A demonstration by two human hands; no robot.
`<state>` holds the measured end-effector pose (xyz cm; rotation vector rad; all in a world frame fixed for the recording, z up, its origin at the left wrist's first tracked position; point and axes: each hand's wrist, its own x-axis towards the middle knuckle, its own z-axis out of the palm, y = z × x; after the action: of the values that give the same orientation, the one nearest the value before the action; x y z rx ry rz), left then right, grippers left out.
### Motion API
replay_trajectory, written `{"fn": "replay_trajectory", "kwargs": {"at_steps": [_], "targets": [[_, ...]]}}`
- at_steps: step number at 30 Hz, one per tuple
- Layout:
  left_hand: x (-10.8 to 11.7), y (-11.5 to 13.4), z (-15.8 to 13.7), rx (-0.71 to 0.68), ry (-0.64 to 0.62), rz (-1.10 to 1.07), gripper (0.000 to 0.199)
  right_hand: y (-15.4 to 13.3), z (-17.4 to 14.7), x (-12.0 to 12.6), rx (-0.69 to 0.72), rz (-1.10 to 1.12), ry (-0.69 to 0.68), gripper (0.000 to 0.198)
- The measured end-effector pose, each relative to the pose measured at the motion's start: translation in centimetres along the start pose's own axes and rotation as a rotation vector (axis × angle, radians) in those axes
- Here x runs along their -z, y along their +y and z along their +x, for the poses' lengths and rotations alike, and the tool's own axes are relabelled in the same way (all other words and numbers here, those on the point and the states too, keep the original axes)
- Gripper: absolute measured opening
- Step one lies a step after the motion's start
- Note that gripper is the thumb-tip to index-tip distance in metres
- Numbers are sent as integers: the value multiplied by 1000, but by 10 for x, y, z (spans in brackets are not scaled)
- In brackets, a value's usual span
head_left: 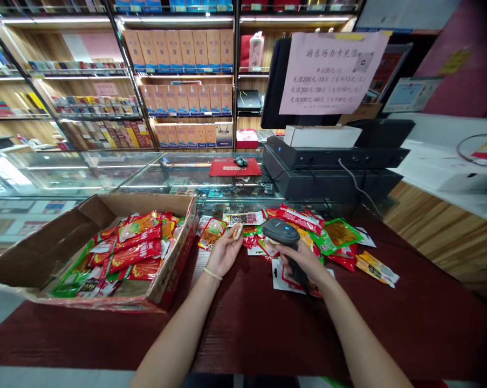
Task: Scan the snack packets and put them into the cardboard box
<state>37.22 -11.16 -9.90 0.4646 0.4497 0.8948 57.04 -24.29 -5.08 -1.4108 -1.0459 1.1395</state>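
Observation:
My right hand point(306, 263) is wrapped round the grip of a dark barcode scanner point(281, 233), its head turned to the left. My left hand point(224, 252), palm up, pinches a small pale item point(237, 233) whose kind I cannot make out. The two hands are apart, with the scanner's head facing the left fingers. Behind and under them lies a loose pile of snack packets, among them a green one point(338, 235), a red one point(300, 217) and a yellow one point(376, 268). Part of the pile is hidden by the scanner and my right hand.
An open cardboard box point(178, 253) holding red and green snack packets point(134, 253) stands on the left of the dark red table point(243, 323). Beyond are a glass counter point(146, 175), a mouse point(240, 161) on a red mat point(219, 168), and a monitor point(276, 81) with a paper sign.

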Motion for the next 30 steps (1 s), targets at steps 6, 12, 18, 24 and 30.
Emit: {"fn": "replay_trajectory", "kwargs": {"at_steps": [6,12,18,24,30], "targets": [[-3,0,-1,-84,28,106,36,0,0,-1,-31,38,7,40],[-6,-8,-3,-126,64,185,32,0,-1,-1,-36,28,-2,38],[2,-10,2,-214,124,240,35,-2,-1,-2,-18,-12,6,39],[7,-9,8,-351,169,487,46,-6,-5,-12,11,-138,7,32],[21,-6,16,-374,231,638,50,1,-6,-18,12,-188,-16,47]]}}
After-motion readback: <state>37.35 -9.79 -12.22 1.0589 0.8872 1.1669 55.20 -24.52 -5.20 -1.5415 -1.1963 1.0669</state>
